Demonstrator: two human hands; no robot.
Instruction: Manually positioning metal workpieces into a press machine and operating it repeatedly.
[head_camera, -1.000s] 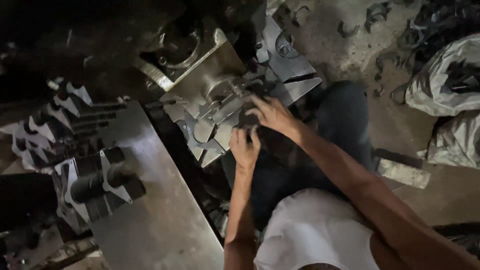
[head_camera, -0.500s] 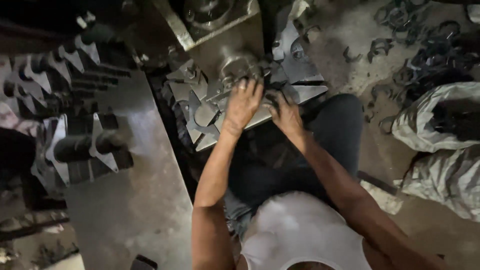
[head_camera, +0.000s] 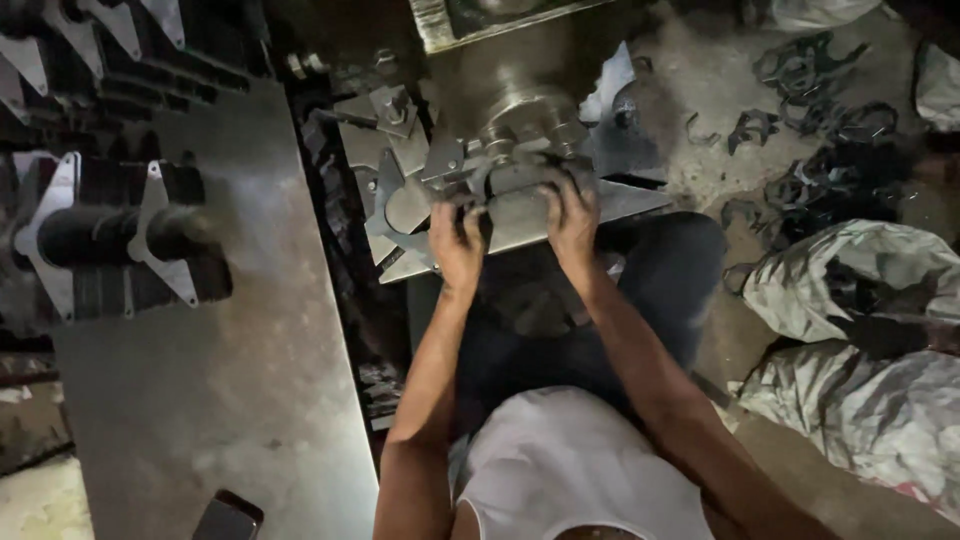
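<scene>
**Head view: both hands on a metal part at the press bed**

Head camera looks down on a person seated at a machine, both bare arms stretched forward. The left hand (head_camera: 457, 245) lies knuckles up, fingers curled down over the near edge of a flat grey metal plate (head_camera: 560, 210) that juts out from the machine toward the lap. The right hand (head_camera: 570, 215) rests just beside it, fingers bent over a dark curved metal piece (head_camera: 520, 178) that sits on the plate; whether the fingers actually pinch that piece or only press on it cannot be told from this angle. The two hands are near each other but apart, neither spread wide.

Just beyond the fingertips stands a round steel die (head_camera: 525, 115) with bolts about it, and to its left lie several flat cut blanks (head_camera: 400, 205), one overlapping the next. Left of the person a long steel table (head_camera: 230, 370) runs up the picture. On it rests a stack of shaped plates threaded on a dark bar (head_camera: 110, 235). A small dark object (head_camera: 228, 517) lies at the table's near end, too dim to identify.

To the right, on the dusty floor, dark scrap rings (head_camera: 810, 100) lie scattered, and crumpled pale sacks (head_camera: 860, 290) slump near the person's right knee.
</scene>
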